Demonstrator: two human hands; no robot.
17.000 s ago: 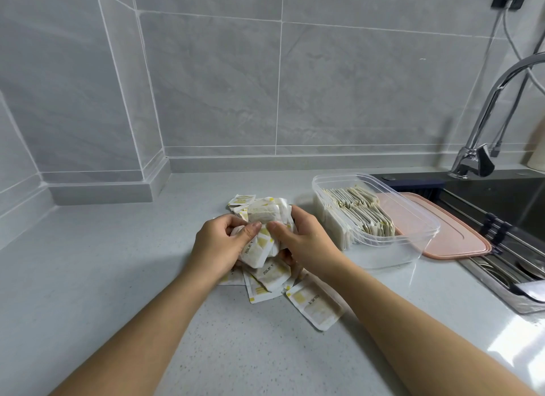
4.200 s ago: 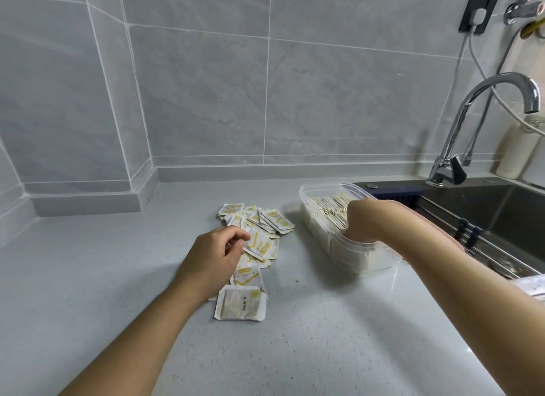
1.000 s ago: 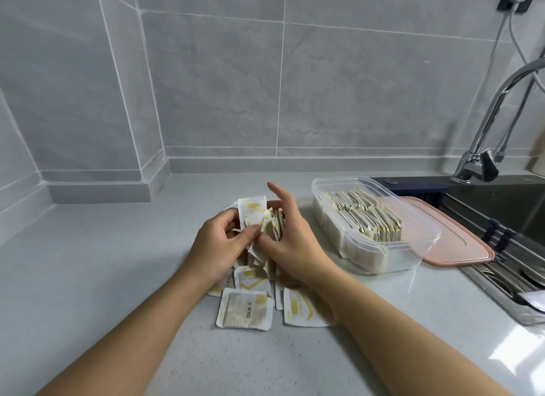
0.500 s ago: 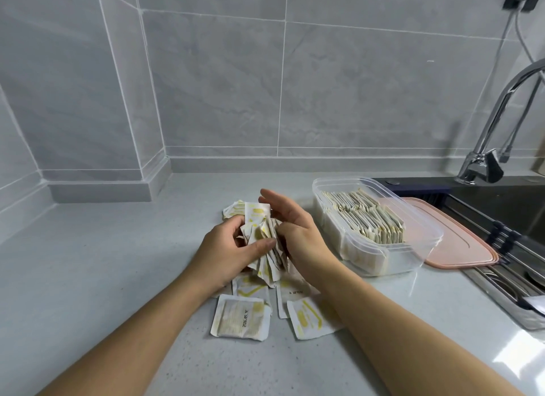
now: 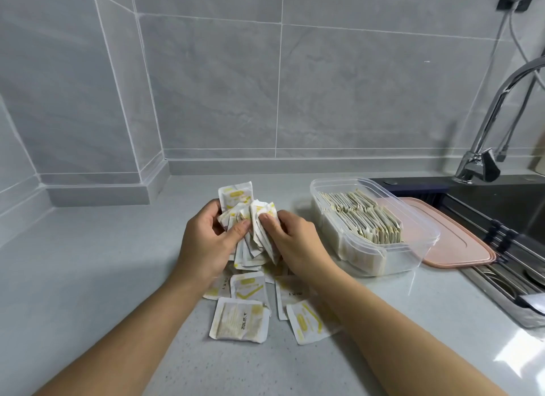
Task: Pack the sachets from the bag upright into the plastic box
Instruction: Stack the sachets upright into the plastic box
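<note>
plastic box point(image 5: 413, 257): on the counter point(image 5: 88, 277)
packed sachets point(image 5: 362, 218): upright in rows inside the plastic box
bundle of sachets point(image 5: 250, 227): left of the box, held above the counter between left hand point(image 5: 203, 245) and right hand point(image 5: 292, 242)
loose sachets point(image 5: 240, 320): flat on the counter, left of the box and nearer, below the hands
lid point(image 5: 448, 242): just right of the box
sink point(image 5: 501, 206): right of the box, beyond the lid
tap point(image 5: 483, 147): behind and right of the box

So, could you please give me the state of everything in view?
left hand, gripping the sachet bundle
right hand, pinching the sachet bundle
sachet bundle, held between both hands, fanned
loose sachets, flat on the counter
plastic box, open, partly filled with upright sachets
pink lid, off, beside the box
</note>
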